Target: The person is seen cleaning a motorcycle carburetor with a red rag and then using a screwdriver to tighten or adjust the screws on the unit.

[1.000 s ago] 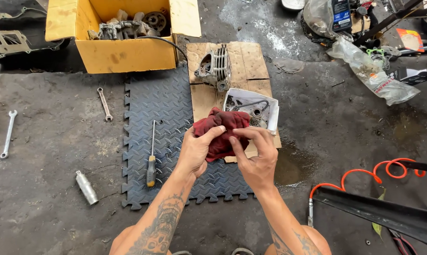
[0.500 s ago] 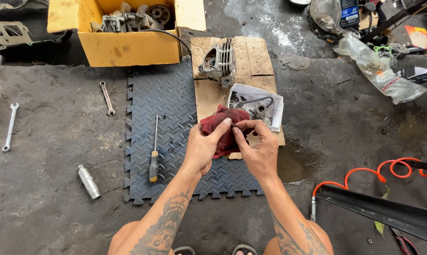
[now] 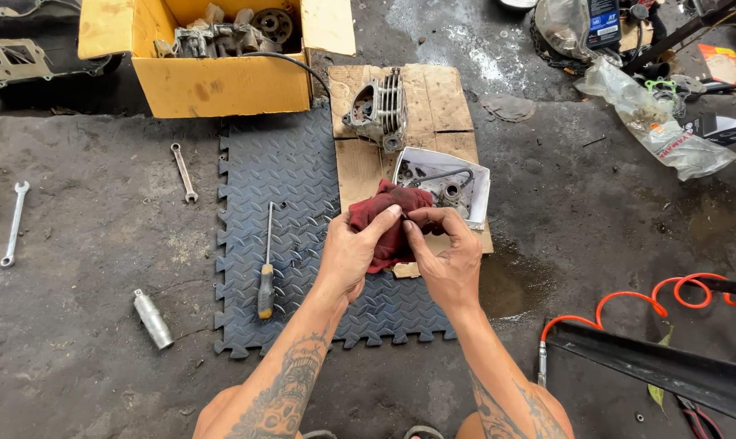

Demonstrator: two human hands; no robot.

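Both hands, left (image 3: 350, 254) and right (image 3: 448, 258), are pinching a crumpled dark-red rag (image 3: 387, 221) above the mat's (image 3: 287, 187) 3 o'clock edge (a small part inside is staying mostly hidden), fingertips closing together.

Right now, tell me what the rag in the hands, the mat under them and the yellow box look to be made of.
Red rag: soft cloth, matte, crumpled into folds. Floor mat: dark foam or rubber by the look, with a raised tread pattern and interlocking toothed edges. Yellow box: cardboard, matte, with bent flaps and scuffed faces.
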